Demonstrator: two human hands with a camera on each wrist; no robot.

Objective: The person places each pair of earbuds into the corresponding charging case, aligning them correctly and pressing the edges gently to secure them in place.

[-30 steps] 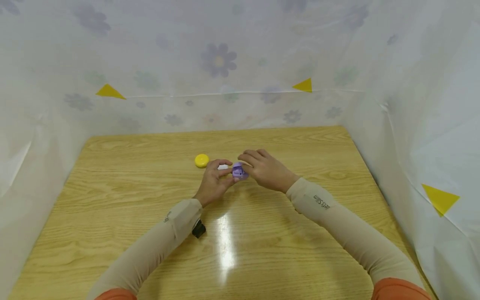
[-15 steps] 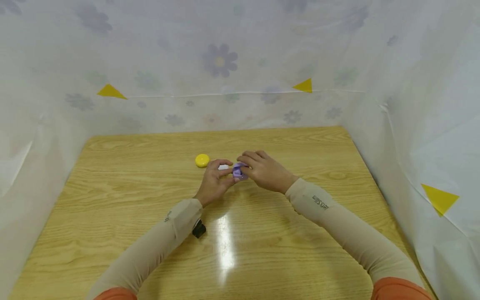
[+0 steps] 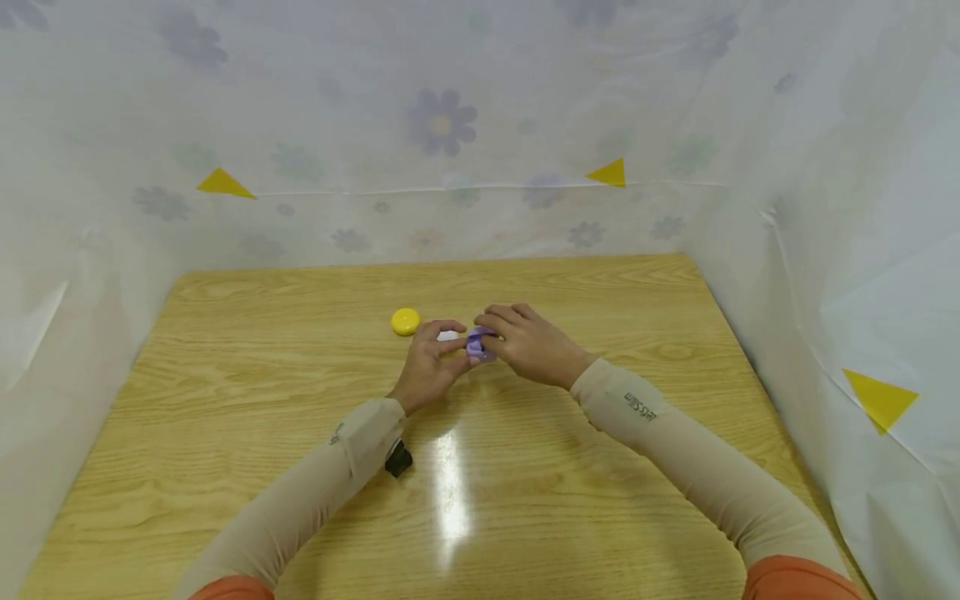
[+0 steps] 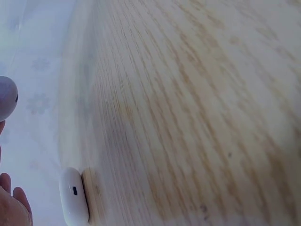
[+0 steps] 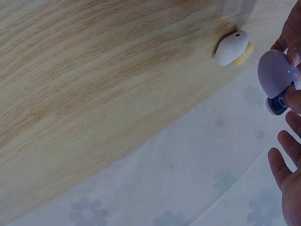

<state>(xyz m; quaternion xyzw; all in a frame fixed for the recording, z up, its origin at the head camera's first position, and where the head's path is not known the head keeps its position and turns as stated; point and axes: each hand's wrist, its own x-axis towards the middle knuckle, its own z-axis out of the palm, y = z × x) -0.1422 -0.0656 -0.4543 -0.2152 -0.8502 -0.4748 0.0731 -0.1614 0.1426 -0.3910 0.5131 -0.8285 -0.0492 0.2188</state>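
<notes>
A small purple earbud case (image 3: 480,344) is held up over the table with its lid raised. My left hand (image 3: 427,367) pinches it between thumb and fingers from the left. From the right, my right hand (image 3: 536,343) grips its lid side, the thumb in front of the opening and the other fingers spread behind. In the right wrist view the purple case (image 5: 275,73) shows a tiny green light, with its dark inside partly covered by fingers. The left wrist view catches only an edge of the purple case (image 4: 7,98).
Behind my left hand a white earbud case (image 3: 447,335) lies on the wooden table (image 3: 300,350). A round yellow case (image 3: 406,322) sits just left of it. White flowered sheeting (image 3: 442,208) stands around the table's back and sides.
My right thumb has moved a little inward across the purple case's opening, so less of the inside shows. The lid looks slightly more tilted. My left hand stays in place.
</notes>
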